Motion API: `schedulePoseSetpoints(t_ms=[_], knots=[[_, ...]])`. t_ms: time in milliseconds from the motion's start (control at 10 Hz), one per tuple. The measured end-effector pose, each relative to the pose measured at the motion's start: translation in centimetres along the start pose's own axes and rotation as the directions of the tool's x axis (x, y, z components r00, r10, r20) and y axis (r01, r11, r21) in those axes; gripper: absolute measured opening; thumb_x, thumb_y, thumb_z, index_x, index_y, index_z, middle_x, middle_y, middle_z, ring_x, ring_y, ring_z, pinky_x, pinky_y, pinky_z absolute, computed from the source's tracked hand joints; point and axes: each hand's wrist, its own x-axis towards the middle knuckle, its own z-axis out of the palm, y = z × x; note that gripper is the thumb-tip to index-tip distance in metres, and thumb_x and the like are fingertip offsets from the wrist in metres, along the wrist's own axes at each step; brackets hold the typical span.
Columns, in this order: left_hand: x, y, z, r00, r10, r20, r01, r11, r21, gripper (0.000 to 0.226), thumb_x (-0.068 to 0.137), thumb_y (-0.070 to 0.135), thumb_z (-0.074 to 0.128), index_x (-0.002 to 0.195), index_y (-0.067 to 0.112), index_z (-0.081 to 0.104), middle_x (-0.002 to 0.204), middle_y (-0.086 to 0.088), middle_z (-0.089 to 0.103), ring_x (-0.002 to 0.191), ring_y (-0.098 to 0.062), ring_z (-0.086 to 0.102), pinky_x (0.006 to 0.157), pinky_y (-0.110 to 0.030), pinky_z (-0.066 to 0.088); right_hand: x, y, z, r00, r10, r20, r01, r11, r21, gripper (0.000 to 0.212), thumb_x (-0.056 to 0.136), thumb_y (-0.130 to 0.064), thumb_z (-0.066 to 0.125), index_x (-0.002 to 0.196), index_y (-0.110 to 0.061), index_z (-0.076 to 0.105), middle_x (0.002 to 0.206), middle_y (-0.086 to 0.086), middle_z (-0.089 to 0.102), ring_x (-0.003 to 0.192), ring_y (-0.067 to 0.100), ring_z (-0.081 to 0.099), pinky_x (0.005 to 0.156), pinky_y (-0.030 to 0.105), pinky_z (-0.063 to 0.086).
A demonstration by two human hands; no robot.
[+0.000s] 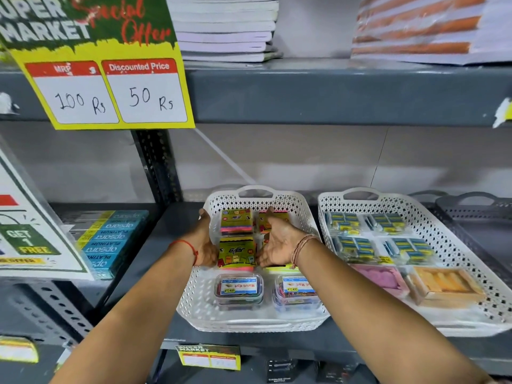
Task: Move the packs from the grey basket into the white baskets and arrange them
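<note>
A white basket sits on the grey shelf and holds yellow-and-pink packs in two columns at its far half. Two clear clip boxes lie at its near half. My left hand lies flat inside the basket's left wall, against the left side of the left column. My right hand is flat too, palm facing left, resting over the right column and touching the near left pack. A second white basket to the right holds blue-and-yellow packs. The grey basket stands at the far right, partly cut off.
Teal pencil boxes are stacked left of the basket, beside a slanted offer sign. A pink pack and an orange pack lie in the second basket's near half. A price sign hangs from the upper shelf, which carries notebooks.
</note>
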Motion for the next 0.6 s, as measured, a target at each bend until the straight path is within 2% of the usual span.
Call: schedulePoseSetpoints(t_ms=[100,200,300,400,500,600], knots=[[-0.6,-0.2,0.3,1.0,0.029,-0.004,-0.029,0.999,0.021,0.091,0.078,0.075,0.005,0.112,0.003,0.048,0.085,-0.029,0.067,0.072,-0.035,0.063,0.073,-0.038,0.053,-0.4,0.1,0.2,0.999,-0.014,0.033,0.013,0.999,0.042,0.09,0.08,-0.076,0.024,0.137,-0.006,0.028,0.132,0.016,0.047,0.114,0.029,0.049,0.092,0.049,0.041],[-0.6,-0.5,0.4,0.999,0.042,0.014,-0.041,0.998,-0.047,0.087,0.079,0.075,0.005,0.085,0.003,0.054,0.062,-0.022,0.068,0.07,-0.033,0.064,0.054,-0.032,0.057,-1.3,0.3,0.5,0.999,-0.024,0.031,0.023,0.999,0.045,0.091,0.083,-0.072,0.025,0.144,-0.006,0.024,0.149,0.019,0.033,0.134,0.032,0.036,0.11,0.046,0.027],[-1.5,-0.8,0.7,0.995,0.093,-0.032,-0.093,0.996,-0.007,0.084,0.079,0.073,-0.001,0.089,0.01,0.054,0.052,-0.014,0.067,0.049,-0.02,0.066,0.071,-0.027,0.053,-2.1,0.7,0.2,0.995,-0.097,0.015,0.096,0.995,0.031,0.082,0.086,-0.068,0.025,0.138,-0.005,0.035,0.14,0.022,0.046,0.132,0.034,0.041,0.107,0.044,0.029],[-2.4,-1.3,0.8,0.961,0.231,-0.151,-0.219,0.972,0.09,0.088,0.082,0.069,0.001,0.125,0.007,0.046,0.106,-0.02,0.07,0.096,-0.023,0.068,0.085,-0.025,0.051,-2.6,1.1,-0.7,0.978,-0.207,-0.011,0.207,0.978,-0.036,0.065,0.088,-0.067,0.018,0.093,-0.012,0.051,0.058,0.011,0.07,0.061,0.019,0.068,0.07,0.032,0.042],[-4.4,-2.2,1.6,0.895,0.41,-0.178,-0.385,0.909,0.157,0.083,0.086,0.064,0.004,0.138,0.006,0.031,0.132,-0.016,0.052,0.12,-0.029,0.049,0.103,-0.035,0.036,-3.2,2.1,-1.9,0.899,-0.432,-0.072,0.427,0.901,-0.081,0.049,0.095,-0.054,0.025,0.093,-0.017,0.056,0.069,0.003,0.066,0.07,0.011,0.062,0.082,0.03,0.048],[-7.3,-5.3,4.3,0.583,0.763,-0.278,-0.649,0.644,0.405,0.064,0.092,0.056,0.02,0.131,0.011,0.045,0.142,-0.013,0.042,0.134,-0.03,0.033,0.111,-0.04,0.024,-5.6,4.8,-3.2,0.645,-0.741,-0.183,0.572,0.628,-0.527,0.043,0.098,-0.042,0.032,0.126,-0.014,0.049,0.128,0.009,0.058,0.121,0.024,0.052,0.106,0.029,0.034]])
